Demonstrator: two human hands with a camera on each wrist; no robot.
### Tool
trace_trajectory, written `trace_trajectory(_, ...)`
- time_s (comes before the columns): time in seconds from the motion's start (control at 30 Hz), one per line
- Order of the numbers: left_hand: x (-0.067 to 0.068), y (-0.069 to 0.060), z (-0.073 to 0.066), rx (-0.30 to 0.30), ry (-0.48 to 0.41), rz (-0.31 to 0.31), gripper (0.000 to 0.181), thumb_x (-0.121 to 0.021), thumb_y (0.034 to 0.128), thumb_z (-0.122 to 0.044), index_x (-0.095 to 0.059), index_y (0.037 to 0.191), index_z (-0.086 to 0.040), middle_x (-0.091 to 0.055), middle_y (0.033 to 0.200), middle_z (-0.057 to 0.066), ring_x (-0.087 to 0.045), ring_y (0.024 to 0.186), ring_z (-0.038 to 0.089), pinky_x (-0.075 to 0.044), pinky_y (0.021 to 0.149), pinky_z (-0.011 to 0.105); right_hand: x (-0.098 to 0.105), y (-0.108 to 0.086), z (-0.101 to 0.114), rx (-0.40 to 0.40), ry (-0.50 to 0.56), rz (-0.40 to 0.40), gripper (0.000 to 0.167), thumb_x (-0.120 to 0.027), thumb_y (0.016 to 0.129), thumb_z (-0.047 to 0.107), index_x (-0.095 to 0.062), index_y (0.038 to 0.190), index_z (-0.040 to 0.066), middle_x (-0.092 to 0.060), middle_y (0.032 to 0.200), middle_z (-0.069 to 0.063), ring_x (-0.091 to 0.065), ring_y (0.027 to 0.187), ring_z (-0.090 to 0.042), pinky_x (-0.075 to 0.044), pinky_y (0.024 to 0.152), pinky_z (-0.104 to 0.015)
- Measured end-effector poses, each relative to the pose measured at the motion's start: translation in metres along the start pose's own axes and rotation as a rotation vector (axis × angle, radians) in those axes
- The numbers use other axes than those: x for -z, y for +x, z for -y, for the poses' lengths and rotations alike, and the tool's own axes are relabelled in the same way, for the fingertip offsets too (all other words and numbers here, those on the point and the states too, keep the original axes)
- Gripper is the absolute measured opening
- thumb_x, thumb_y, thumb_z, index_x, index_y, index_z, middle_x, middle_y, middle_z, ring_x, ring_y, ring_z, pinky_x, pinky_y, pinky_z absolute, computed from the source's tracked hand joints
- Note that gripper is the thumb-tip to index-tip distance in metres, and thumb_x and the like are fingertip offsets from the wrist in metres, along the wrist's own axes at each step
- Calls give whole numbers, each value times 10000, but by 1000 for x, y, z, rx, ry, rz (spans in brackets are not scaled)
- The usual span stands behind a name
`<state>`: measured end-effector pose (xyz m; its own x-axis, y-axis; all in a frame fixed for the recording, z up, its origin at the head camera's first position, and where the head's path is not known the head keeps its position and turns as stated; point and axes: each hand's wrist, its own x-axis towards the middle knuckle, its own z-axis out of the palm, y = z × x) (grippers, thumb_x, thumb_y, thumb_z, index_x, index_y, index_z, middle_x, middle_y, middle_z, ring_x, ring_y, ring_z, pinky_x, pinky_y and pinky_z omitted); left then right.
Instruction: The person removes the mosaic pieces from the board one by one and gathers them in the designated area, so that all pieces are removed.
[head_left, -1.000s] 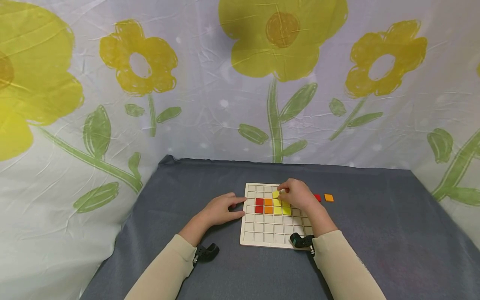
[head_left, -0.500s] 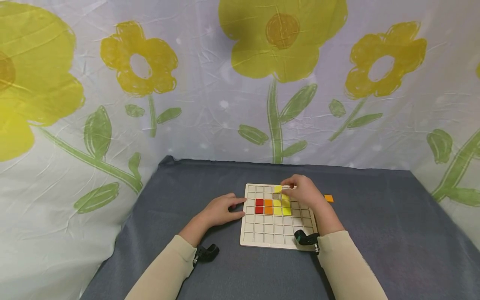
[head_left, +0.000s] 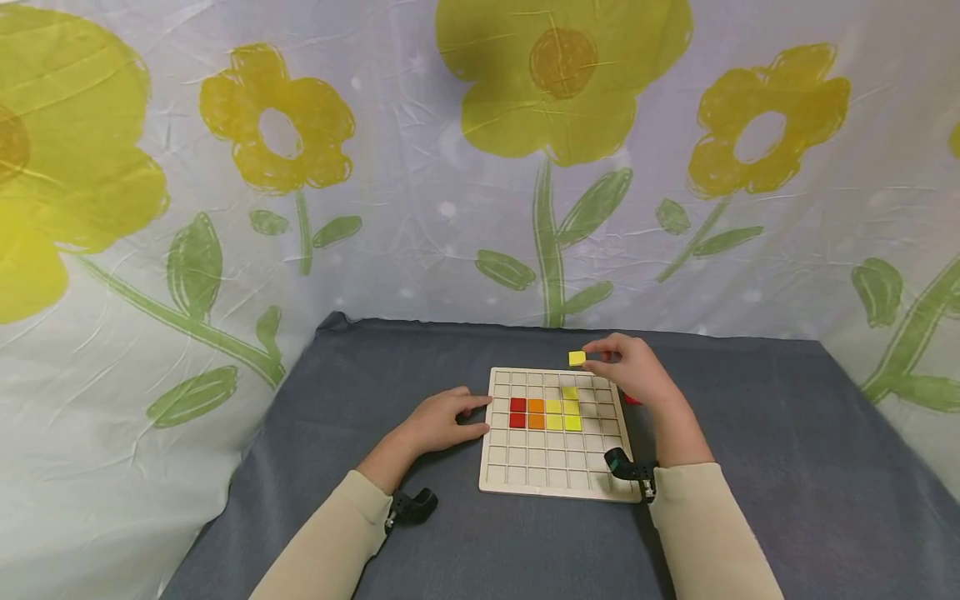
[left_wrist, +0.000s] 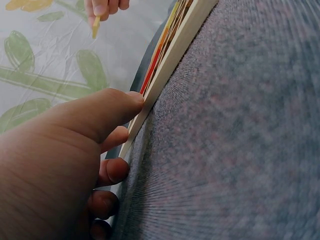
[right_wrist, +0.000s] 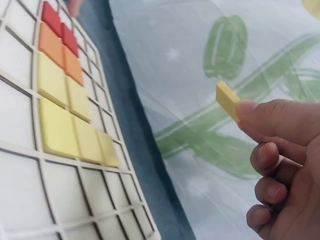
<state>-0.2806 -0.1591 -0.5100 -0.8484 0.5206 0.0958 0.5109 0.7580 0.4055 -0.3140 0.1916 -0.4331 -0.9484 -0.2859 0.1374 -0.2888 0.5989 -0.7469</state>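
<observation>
A wooden grid board lies on the cloth, with red tiles, orange tiles and several yellow tiles set in its squares. My right hand pinches one yellow tile between thumb and finger, raised off the board near its far right corner. In the right wrist view that held tile shows edge-on, apart from the board. My left hand touches the board's left edge; in the left wrist view its thumb rests against the wooden side.
A red tile lies on the dark grey cloth right of the board, partly hidden by my right hand. A white flower-printed curtain hangs behind and beside the table. A black wrist camera sits on each arm.
My right hand has lifted the yellow tile off the board and carried it away and to the right, leaving its square bare. My left hand has stayed at the board's edge.
</observation>
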Motion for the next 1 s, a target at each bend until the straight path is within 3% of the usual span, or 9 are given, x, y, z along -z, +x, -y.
trace_trajectory(0.17, -1, 0, 2, -5, 1, -5, 541, -713, 972, -433, -609, 1462, -229, -451, 813, -62, -374, 654, 88, -304, 619, 272, 13, -5, -2, -21, 13, -21, 327, -726, 985, 198, -713, 1285, 69, -511, 987, -110, -424, 795, -278, -369, 694, -430)
trace_trajectory(0.57, -2, 1, 3, -10, 12, -7, 540, -708, 975, -438, -606, 1465, -235, -448, 818, -71, -369, 658, 86, -310, 625, 276, 38, -13, -15, -107, 61, -69, 416, -721, 993, 269, -671, 1357, 74, -568, 1247, -170, -492, 1062, -308, -424, 817, -432)
trace_trajectory(0.7, -2, 0, 3, -6, 11, -6, 542, -709, 974, -438, -605, 1466, -237, -448, 819, -69, -368, 659, 86, -308, 626, 276, 45, -18, -21, -128, 61, -82, 425, -702, 1006, 279, -657, 1372, 70, -555, 1234, -176, -488, 1031, -303, -423, 803, -416)
trace_trajectory(0.87, -2, 0, 2, 1, 13, -2, 546, -711, 973, -438, -604, 1467, -232, -451, 819, -62, -365, 658, 88, -304, 625, 275, 53, -24, -29, -137, 40, -111, 435, -685, 1017, 303, -652, 1368, 48, -514, 1025, -140, -447, 862, -277, -400, 716, -389)
trace_trajectory(1.0, -1, 0, 1, 1, 12, -1, 548, -714, 971, -434, -605, 1466, -226, -454, 820, -60, -367, 655, 90, -306, 623, 275, 58, -30, -36, -156, 65, -131, 457, -676, 1021, 314, -634, 1380, 33, -559, 1128, -180, -500, 940, -294, -436, 810, -428)
